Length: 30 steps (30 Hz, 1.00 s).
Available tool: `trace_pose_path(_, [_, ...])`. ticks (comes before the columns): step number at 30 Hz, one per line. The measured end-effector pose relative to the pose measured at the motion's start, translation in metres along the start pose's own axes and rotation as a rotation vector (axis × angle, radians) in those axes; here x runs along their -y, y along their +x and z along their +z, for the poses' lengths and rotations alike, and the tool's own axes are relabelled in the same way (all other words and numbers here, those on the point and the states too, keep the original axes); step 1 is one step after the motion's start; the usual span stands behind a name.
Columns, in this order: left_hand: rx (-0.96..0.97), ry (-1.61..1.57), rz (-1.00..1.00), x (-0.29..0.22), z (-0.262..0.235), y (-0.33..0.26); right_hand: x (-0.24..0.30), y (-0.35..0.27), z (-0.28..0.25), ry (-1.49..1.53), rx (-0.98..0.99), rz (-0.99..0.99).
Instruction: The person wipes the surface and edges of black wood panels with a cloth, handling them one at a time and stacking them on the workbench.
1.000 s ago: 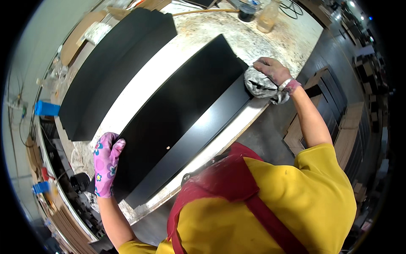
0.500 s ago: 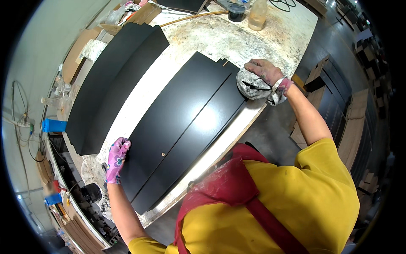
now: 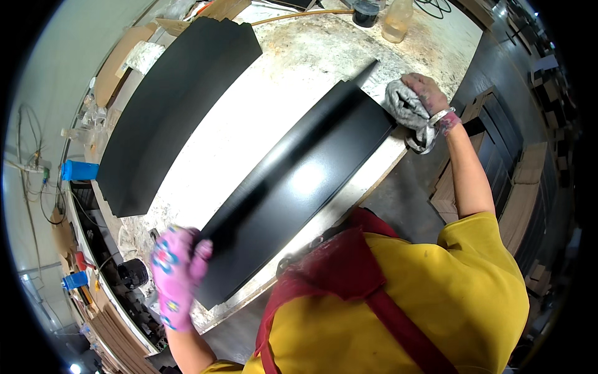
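Observation:
A black curved panel is tilted up off the worktable's near side, its left long edge raised and a narrow part standing out at the far end. My left hand, in a pink flowered glove and partly smeared by motion, grips its near left corner, thumb over the edge. My right hand, in a stained glove, is closed round a wadded grey-and-white cloth. That cloth rests against the panel's far right end. A second black curved panel lies flat farther left.
The white, stained worktable carries a dark jar and a cloudy bottle at the back. A black cup and a blue container sit along the left side. Stacked boards stand on the floor at right.
The near panel has gone from lying flat to tilted, its left edge lifted. My left hand has risen with its corner; my right hand and the cloth have shifted slightly right.

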<state>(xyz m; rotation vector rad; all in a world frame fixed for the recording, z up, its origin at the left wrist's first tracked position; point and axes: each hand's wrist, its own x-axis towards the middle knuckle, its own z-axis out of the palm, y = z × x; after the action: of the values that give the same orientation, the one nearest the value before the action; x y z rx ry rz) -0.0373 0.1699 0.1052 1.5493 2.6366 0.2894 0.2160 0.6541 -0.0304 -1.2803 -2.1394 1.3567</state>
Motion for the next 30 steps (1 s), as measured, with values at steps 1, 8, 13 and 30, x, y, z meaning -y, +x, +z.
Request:
trace_pose_path(1, [0.035,0.047,0.06,-0.012,0.005,-0.007,-0.014,0.008,-0.009,0.066,-0.032,-0.003])
trace_pose_path(8, [0.199,0.164,0.092,-0.058,0.088,-0.036,-0.011,0.007,0.008,-0.505,0.019,-0.099])
trace_pose_path(13, [0.06,0.013,0.125,-0.062,0.101,-0.03,0.027,0.009,-0.019,-0.276,-0.182,-0.11])
trace_pose_path(30, [-0.026,0.28,0.285,-0.034,0.145,-0.033,-0.006,0.141,-0.021,-0.812,-0.044,-0.485])
